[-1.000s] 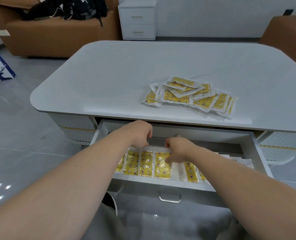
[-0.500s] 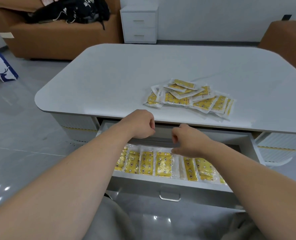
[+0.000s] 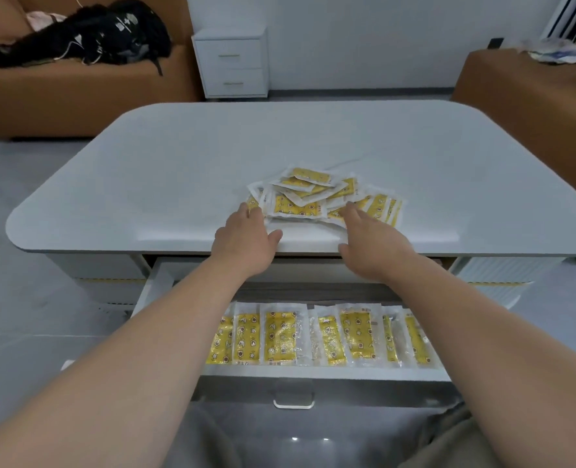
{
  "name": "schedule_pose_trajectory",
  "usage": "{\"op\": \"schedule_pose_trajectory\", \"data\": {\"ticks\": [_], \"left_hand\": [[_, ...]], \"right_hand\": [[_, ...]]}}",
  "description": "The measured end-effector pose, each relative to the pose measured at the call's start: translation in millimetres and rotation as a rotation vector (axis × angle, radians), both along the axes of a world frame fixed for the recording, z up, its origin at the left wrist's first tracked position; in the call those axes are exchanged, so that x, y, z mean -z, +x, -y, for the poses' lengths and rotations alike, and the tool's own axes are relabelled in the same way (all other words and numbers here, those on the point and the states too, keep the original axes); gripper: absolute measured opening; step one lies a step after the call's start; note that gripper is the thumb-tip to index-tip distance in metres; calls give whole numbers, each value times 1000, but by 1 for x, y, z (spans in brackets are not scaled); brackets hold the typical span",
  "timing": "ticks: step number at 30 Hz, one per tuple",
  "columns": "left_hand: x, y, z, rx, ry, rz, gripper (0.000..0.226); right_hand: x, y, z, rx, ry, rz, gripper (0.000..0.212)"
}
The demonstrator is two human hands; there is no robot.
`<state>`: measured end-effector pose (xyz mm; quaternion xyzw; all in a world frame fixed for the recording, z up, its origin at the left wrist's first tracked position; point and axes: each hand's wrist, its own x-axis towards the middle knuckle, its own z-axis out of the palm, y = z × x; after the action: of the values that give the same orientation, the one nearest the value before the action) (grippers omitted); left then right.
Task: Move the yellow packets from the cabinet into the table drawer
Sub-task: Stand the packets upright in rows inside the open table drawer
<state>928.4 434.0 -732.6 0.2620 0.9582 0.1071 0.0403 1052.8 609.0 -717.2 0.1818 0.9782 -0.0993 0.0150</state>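
A loose pile of yellow packets (image 3: 317, 194) in clear wrappers lies on the white tabletop (image 3: 178, 170) near its front edge. My left hand (image 3: 246, 234) lies flat on the table with its fingertips at the pile's left edge. My right hand (image 3: 371, 238) reaches to the pile's right front, fingers straight and touching the packets. Neither hand holds anything. Below, the table drawer (image 3: 313, 371) stands pulled out, with several yellow packets (image 3: 281, 336) laid side by side in a row inside it.
A white two-drawer cabinet (image 3: 230, 62) stands against the far wall. A brown sofa (image 3: 60, 96) with a black bag (image 3: 104, 32) is at back left, a brown seat (image 3: 522, 89) at back right. The drawer handle (image 3: 293, 401) faces me.
Both hands have lifted out of the drawer and moved forward onto the tabletop, opening flat at the two sides of the packet pile. The packets in the drawer lie uncovered.
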Motion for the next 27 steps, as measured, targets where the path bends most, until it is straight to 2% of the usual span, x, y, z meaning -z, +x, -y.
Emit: {"op": "schedule_pose_trajectory", "data": {"ticks": [3,9,14,17,21,24,27], "left_hand": [[7,1,-2,13,-41,17,59],[-1,8,-4,13,-173,-138,51],[-4,19,-2,49,-283,-173,50],[-5,20,0,63,-243,-211,39],[-6,20,1,85,-181,-237,27],[-3,19,1,85,-103,-255,21],[2,12,3,50,15,-241,22]], "right_hand": [[5,-1,-3,-32,27,62,50],[7,-3,-1,-64,178,87,29],[5,-1,2,-56,202,35,28],[6,0,4,-23,178,-41,27],[12,1,9,-19,203,32,20],[12,0,8,-11,227,-13,20],[14,1,6,-14,192,-47,28]]}}
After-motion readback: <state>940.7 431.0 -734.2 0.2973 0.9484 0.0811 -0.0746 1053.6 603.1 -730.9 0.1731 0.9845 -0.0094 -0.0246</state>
